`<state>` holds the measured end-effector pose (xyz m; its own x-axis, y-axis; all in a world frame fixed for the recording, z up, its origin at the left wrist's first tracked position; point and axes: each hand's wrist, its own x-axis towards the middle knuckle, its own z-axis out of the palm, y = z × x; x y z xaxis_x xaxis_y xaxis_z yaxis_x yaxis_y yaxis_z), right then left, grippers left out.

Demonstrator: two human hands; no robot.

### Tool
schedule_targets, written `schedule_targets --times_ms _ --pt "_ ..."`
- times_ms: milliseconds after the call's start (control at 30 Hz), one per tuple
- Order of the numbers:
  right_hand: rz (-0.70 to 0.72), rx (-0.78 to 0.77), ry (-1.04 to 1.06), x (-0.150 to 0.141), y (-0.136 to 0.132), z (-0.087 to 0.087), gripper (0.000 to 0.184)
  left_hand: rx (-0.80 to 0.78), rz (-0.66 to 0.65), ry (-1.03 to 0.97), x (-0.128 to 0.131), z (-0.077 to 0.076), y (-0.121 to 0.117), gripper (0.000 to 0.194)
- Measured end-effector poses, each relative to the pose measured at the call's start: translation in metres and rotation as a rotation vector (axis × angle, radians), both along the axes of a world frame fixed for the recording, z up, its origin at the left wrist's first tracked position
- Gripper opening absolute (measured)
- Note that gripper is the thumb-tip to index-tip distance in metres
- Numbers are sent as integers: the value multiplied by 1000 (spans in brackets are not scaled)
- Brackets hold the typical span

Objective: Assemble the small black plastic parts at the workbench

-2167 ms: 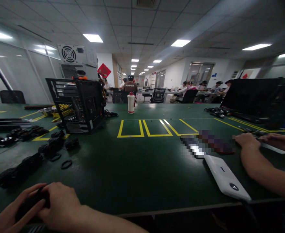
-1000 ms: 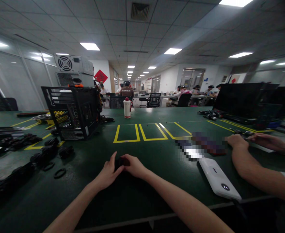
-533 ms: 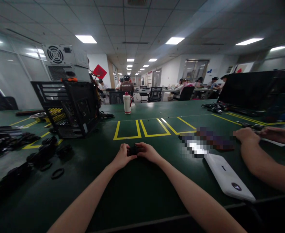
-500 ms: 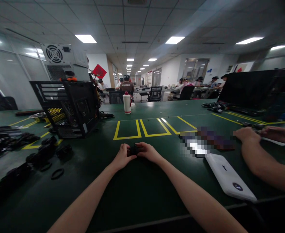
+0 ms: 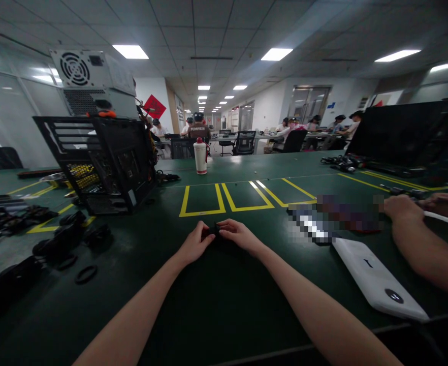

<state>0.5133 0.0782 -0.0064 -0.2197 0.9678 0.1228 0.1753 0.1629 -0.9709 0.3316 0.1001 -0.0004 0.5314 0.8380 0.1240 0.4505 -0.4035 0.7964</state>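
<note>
Both my hands are over the middle of the green table, just in front of the yellow tape outlines. My left hand point(image 5: 195, 245) is closed on one side of a small black object point(image 5: 216, 230), thumb and fingers pinching it. From the other side, my right hand point(image 5: 241, 237) grips the same object with bent fingers. Fingers cover most of it, and its kind cannot be made out. Off to the left lie dark bundles point(image 5: 62, 235) that look like coiled cables, and a black ring point(image 5: 86, 274).
An open black computer case point(image 5: 119, 165) with power supplies point(image 5: 90, 76) on top stands left. A white bottle point(image 5: 200, 157) stands behind the yellow outlines point(image 5: 202, 213). At right are a white power bank-like device point(image 5: 376, 279), a blurred-out item, a co-worker's hands point(image 5: 403, 208) and a dark monitor point(image 5: 403, 134).
My hands have carried the black object from the lower left to the table's middle. Over the last half second they stay nearly in place, and less of the object shows between the fingers.
</note>
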Motion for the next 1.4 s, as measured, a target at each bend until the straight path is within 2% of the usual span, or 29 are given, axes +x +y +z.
schedule_targets --times_ms 100,200,333,433,567,733,933,1033,1267,1400 --pt "12 2 61 0 1 0 38 -36 23 29 2 2 -3 38" --pt "28 -45 108 0 -1 2 48 -3 58 45 5 2 -5 48" --pt "56 -75 103 -1 -3 5 46 50 66 53 6 -1 -4 45" --pt "30 -20 81 -2 -2 4 36 86 72 63 6 -2 -1 44" --pt "-1 32 56 -4 0 1 28 56 49 73 5 -1 0 44" --pt "-12 1 135 -5 -1 1 38 85 42 90 2 -2 3 44" --pt "56 -20 184 -5 -4 4 42 69 17 74 1 -4 4 44" --pt "68 -36 165 -5 -4 3 39 61 28 71 1 -4 4 44" --pt "14 47 147 -7 -1 0 23 63 16 59 0 -4 4 45" --pt "-13 -17 183 -6 3 -5 37 77 21 61 0 -6 5 46"
